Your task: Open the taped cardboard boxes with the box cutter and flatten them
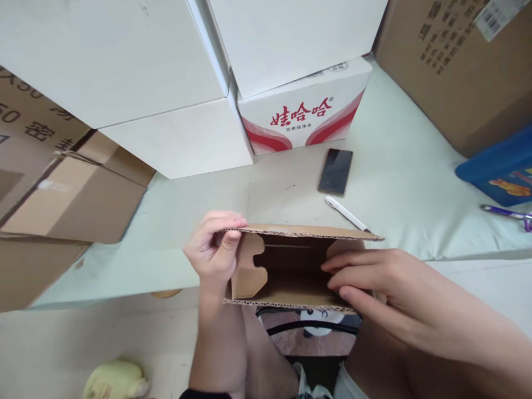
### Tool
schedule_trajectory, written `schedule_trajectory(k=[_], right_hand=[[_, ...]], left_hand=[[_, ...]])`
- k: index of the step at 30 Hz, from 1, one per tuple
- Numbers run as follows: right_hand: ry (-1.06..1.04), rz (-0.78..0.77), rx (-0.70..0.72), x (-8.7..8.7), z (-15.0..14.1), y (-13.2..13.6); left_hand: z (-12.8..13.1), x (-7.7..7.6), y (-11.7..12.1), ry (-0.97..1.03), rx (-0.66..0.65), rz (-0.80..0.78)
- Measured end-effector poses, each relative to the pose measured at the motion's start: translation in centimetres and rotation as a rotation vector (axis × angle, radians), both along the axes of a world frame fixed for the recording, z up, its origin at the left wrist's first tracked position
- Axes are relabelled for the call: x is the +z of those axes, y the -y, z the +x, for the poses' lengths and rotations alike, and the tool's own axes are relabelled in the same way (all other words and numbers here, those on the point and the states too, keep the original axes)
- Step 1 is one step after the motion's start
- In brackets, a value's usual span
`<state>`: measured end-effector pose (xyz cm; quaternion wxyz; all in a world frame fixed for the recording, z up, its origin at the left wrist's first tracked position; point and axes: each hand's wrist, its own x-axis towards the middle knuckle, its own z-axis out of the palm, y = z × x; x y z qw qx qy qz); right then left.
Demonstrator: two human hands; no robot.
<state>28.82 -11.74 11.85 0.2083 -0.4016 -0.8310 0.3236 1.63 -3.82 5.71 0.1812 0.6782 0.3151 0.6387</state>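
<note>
A brown cardboard box (pixel 297 228) is held above my lap at the table edge, its top open towards me and its inside dark. My left hand (pixel 216 244) is closed on the box's far left corner, with the thumb near a notched left flap (pixel 248 271). At the right end, my right hand (pixel 374 277) has its fingers bent over the opening, against the right flap, which they partly hide. Just beyond the box lies a white slim tool, probably a utility knife (pixel 346 212), its dark tip partly behind the far panel.
A phone (pixel 336 172) lies on the pale green table cover (pixel 399 183). White boxes (pixel 178 141), one with red lettering (pixel 305 119), stand behind. Brown cartons (pixel 78 194) rise at left, another carton (pixel 465 72) at right, near a blue case (pixel 502 166) and a purple pen (pixel 505 212). A yellow bottle (pixel 114 381) is on the floor.
</note>
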Motion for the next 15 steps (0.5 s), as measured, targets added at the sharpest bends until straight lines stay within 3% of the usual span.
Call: schedule_trajectory(k=[3,8,15], right_hand=[[0.087,0.041,-0.080,0.2,0.1,0.8],[0.092,0.201,-0.228,-0.2,0.7,1.0],[0.096,0.302,-0.243,-1.0,1.0,-0.3]], left_hand=[[0.4,0.8,0.5,-0.032,0.019,0.065],[0.7,1.9,0.6,0.026,0.176,0.182],[0.6,1.3,0.0,0.080,0.223,0.023]])
